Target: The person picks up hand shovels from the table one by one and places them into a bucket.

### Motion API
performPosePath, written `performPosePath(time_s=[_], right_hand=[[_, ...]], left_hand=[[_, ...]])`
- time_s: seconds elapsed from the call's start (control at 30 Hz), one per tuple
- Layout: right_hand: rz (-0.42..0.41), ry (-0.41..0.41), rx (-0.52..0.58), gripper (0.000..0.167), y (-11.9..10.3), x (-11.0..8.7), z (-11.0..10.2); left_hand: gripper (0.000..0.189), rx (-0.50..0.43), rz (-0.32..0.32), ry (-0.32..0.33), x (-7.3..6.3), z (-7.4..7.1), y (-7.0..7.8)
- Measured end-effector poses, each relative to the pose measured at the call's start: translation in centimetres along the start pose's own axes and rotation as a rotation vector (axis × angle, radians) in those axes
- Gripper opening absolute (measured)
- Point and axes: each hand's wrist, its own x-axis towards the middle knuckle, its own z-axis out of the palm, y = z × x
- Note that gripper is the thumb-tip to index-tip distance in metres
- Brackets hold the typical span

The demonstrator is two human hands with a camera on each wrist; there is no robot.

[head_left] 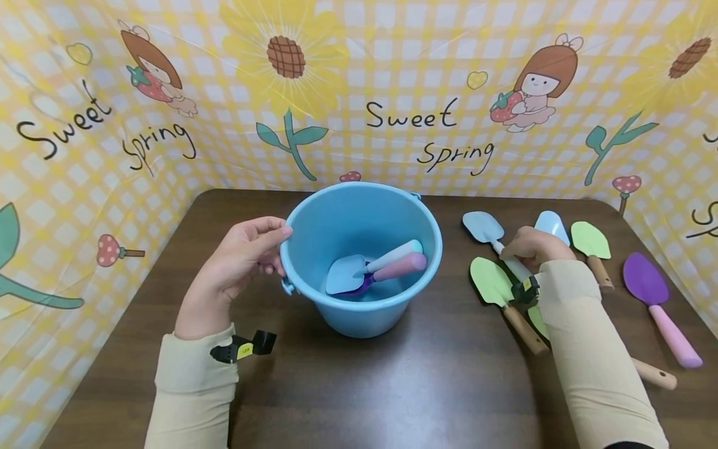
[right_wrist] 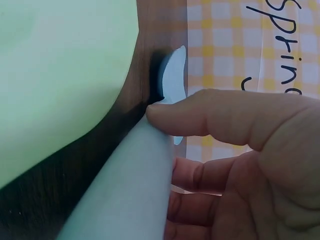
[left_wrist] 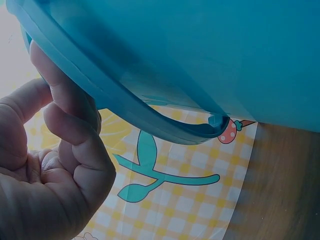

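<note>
A light blue bucket (head_left: 359, 318) stands upright on the brown table. My left hand (head_left: 241, 255) grips its rim at the left, thumb on top and fingers curled beneath, seen closely in the left wrist view. Inside the bucket lie a small light blue shovel (head_left: 344, 274) and a purple shovel with a pink handle (head_left: 401, 267). To the right of the bucket, my right hand (head_left: 538, 245) pinches the pale handle of another light blue shovel (head_left: 483, 227) between thumb and fingers. The right wrist view shows that handle (right_wrist: 130, 175) up close, its blade farther off.
Around my right hand lie a green shovel (head_left: 490, 280) with a wooden handle, a second green one (head_left: 590, 240), a light blue blade (head_left: 552, 226) and a purple shovel (head_left: 645, 280). My right sleeve (head_left: 583, 337) partly covers another green shovel. Printed cloth (head_left: 404, 75) encloses the table's back and sides.
</note>
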Motion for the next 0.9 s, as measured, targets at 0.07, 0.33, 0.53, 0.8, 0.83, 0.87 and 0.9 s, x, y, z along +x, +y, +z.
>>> performPosePath(time_s=[0.07, 0.33, 0.53, 0.8, 0.83, 0.87, 0.9], right_hand=[[0.009, -0.006, 0.009, 0.022, 0.0, 0.1, -0.1], [-0.005, 0.003, 0.042, 0.024, 0.3, -0.2, -0.1], [-0.008, -0.01, 0.107, 0.032, 1.0, -0.2, -0.4], [0.027, -0.003, 0.124, 0.04, 1.6, -0.1, -0.5], [0.026, -0.003, 0.128, 0.037, 1.7, 0.0, -0.5], [0.022, -0.004, 0.134, 0.035, 1.8, 0.1, -0.5], [0.017, -0.004, 0.141, 0.033, 1.8, 0.0, -0.5]], left_hand=[[0.028, -0.001, -0.004, 0.0, 0.0, 0.0, 0.0], [0.027, -0.005, -0.009, 0.001, -0.1, 0.0, -0.2], [0.025, -0.014, -0.001, -0.001, -0.1, 0.0, -0.1], [0.028, 0.006, -0.008, 0.003, -0.1, 0.0, 0.1], [0.028, 0.009, -0.009, 0.004, 0.0, 0.0, 0.1], [0.028, 0.009, -0.011, 0.005, 0.0, 0.0, 0.1], [0.028, 0.01, -0.011, 0.006, -0.1, 0.0, 0.1]])
